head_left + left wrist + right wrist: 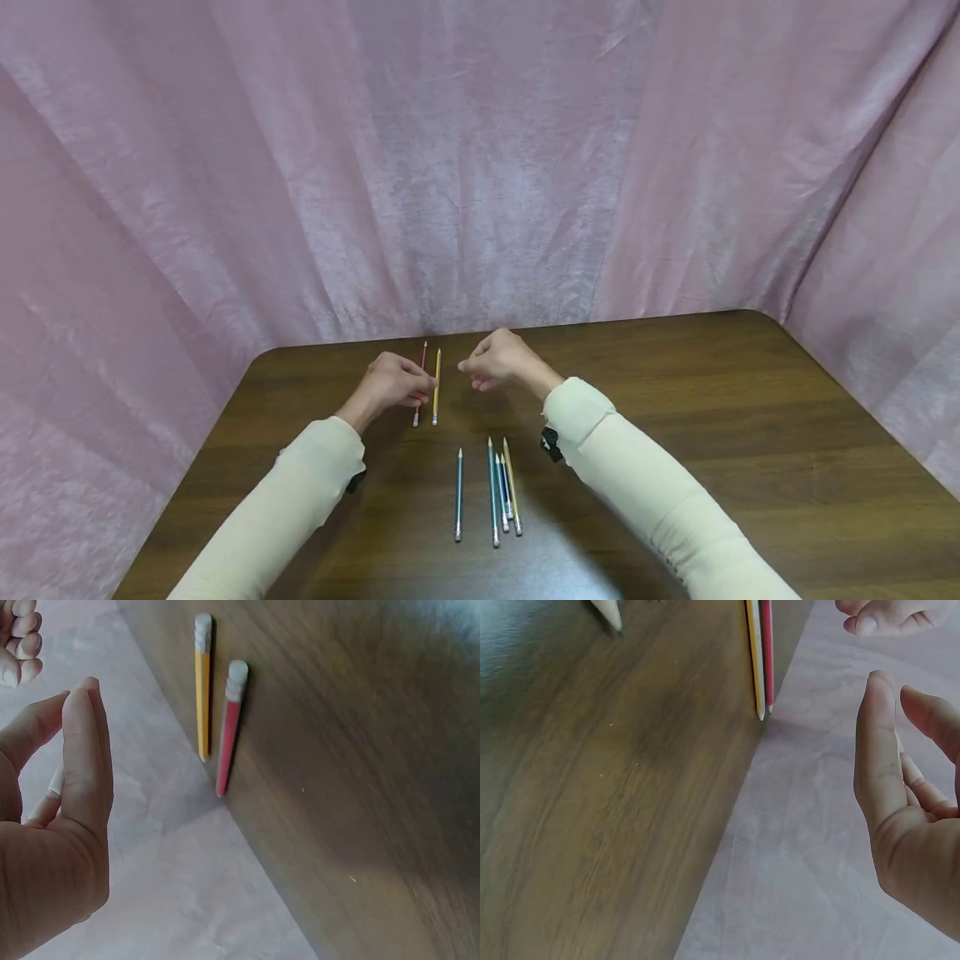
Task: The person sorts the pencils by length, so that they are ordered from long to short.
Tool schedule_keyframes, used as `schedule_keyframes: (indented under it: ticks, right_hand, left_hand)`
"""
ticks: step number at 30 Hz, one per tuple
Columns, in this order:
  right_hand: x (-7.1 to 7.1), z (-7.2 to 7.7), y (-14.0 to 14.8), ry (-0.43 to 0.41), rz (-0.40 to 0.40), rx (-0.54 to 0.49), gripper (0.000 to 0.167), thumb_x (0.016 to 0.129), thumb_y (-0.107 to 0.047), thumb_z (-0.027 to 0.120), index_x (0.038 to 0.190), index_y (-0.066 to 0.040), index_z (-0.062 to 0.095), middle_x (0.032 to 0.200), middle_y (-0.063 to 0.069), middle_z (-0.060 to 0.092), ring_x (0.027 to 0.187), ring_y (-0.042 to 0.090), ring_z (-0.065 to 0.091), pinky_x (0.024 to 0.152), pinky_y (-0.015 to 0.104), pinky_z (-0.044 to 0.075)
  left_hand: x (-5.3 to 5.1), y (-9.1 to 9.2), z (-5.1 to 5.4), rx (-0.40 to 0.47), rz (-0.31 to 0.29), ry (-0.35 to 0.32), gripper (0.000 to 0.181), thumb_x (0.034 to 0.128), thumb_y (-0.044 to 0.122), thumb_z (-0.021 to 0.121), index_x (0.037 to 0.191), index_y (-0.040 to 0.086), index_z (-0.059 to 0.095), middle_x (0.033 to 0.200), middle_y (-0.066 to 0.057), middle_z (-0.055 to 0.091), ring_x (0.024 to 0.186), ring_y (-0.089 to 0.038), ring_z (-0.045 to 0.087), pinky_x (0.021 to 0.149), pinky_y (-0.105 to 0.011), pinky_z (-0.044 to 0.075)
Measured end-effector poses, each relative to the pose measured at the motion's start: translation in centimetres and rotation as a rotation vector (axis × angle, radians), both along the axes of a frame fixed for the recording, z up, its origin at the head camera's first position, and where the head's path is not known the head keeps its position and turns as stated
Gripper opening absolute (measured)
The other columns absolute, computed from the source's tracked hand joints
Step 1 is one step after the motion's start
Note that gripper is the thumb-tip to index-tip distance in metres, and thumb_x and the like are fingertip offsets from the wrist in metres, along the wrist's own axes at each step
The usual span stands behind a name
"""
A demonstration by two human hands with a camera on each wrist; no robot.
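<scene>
My left hand point(392, 381) is above the red pencil point(423, 358) and just left of the yellow pencil point(437, 400), which lie side by side at the back of the table. In the left wrist view, that hand point(71, 780) has thumb and finger close together with nothing between them, apart from the yellow pencil point(202, 697) and red pencil point(229, 735). To the right of both pencils, my right hand point(501, 360) hangs empty. A small gap shows between its thumb and finger in the right wrist view, where the hand point(907, 795) touches no pencil.
Nearer the front of the wooden table point(675, 400), a teal pencil point(459, 496) lies alone. Right of it is a loose group of several pencils, among them a teal one point(492, 496) and a yellowish one point(513, 492). A pink curtain point(495, 167) hangs behind the table's back edge.
</scene>
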State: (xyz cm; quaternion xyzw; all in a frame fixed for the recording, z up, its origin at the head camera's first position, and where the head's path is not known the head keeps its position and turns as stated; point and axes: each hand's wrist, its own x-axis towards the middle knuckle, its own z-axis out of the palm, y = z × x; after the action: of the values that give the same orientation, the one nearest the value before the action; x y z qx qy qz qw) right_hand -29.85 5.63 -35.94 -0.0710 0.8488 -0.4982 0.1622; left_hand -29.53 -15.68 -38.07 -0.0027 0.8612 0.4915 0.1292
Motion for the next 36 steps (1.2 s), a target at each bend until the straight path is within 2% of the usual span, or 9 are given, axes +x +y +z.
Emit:
schedule_keyframes:
  ticks: [6,9,13,19,24,28,32,36]
  right_hand:
    - [1.1,0.1,1.5,-0.004,0.011,-0.032,0.022,0.093,-0.015,0.073,0.099,0.006,0.073,0.078,0.012,0.072,0.082,0.032,0.074,0.072,0.035,0.064]
    - [1.6,0.2,2.0,-0.002,0.02,-0.041,0.019,0.092,-0.015,0.074,0.096,0.004,0.073,0.077,0.012,0.072,0.08,0.031,0.074,0.069,0.034,0.064]
    - [2.2,0.3,2.6,0.0,0.037,-0.045,0.017,0.091,-0.014,0.074,0.092,0.003,0.073,0.076,0.012,0.072,0.079,0.031,0.074,0.072,0.038,0.064]
    - [2.8,0.0,3.2,0.017,0.07,-0.046,0.021,0.092,-0.012,0.073,0.096,0.008,0.071,0.075,0.011,0.072,0.076,0.03,0.073,0.073,0.04,0.064]
    - [3.4,-0.5,3.6,-0.014,0.078,-0.059,0.022,0.092,-0.011,0.072,0.099,0.01,0.07,0.076,0.013,0.072,0.077,0.031,0.073,0.077,0.044,0.063]
    - [3.8,-0.8,4.2,-0.042,0.071,-0.081,0.022,0.092,-0.01,0.072,0.1,0.011,0.069,0.08,0.016,0.072,0.081,0.035,0.073,0.076,0.041,0.063]
    - [4.3,-1.0,4.6,-0.047,0.072,-0.094,0.022,0.092,-0.009,0.071,0.1,0.011,0.069,0.078,0.013,0.071,0.074,0.029,0.072,0.073,0.038,0.064]
    - [4.9,-1.4,5.1,-0.058,0.082,-0.131,0.02,0.092,-0.007,0.071,0.098,0.012,0.068,0.077,0.015,0.07,0.068,0.021,0.07,0.072,0.04,0.064]
  left_hand:
    - [1.3,0.4,0.4,-0.015,-0.029,0.001,0.014,0.0858,0.009,0.079,0.091,-0.003,0.076,0.082,-0.015,0.074,0.069,-0.02,0.072,0.068,-0.033,0.064]
    - [1.8,0.4,0.4,-0.014,-0.057,0.0,0.015,0.0866,0.008,0.077,0.093,-0.005,0.075,0.088,-0.018,0.074,0.069,-0.018,0.071,0.068,-0.034,0.064]
    - [2.6,0.4,0.0,0.001,-0.086,-0.011,0.015,0.0867,0.005,0.075,0.095,-0.007,0.075,0.096,-0.02,0.074,0.069,-0.017,0.071,0.067,-0.033,0.064]
    - [3.4,0.6,-0.6,0.001,-0.077,-0.017,0.01,0.0853,0.006,0.078,0.089,-0.003,0.076,0.088,-0.019,0.074,0.068,-0.017,0.07,0.068,-0.036,0.064]
    - [4.3,0.9,-1.0,-0.004,-0.111,-0.016,0.011,0.0839,0.007,0.08,0.086,-0.002,0.076,0.081,-0.015,0.073,0.065,-0.016,0.069,0.065,-0.035,0.064]
    - [4.9,1.2,-1.3,0.008,-0.138,-0.027,0.012,0.0831,0.008,0.081,0.085,-0.003,0.075,0.074,-0.011,0.072,0.064,-0.016,0.069,0.064,-0.036,0.064]
    - [5.5,1.6,-1.5,0.02,-0.161,-0.027,0.012,0.0829,0.007,0.081,0.084,-0.003,0.075,0.072,-0.01,0.071,0.063,-0.017,0.069,0.064,-0.036,0.064]
    - [6.2,2.3,-1.7,-0.006,-0.221,-0.022,0.012,0.0825,0.007,0.081,0.081,-0.003,0.075,0.069,-0.008,0.071,0.062,-0.016,0.069,0.061,-0.034,0.063]
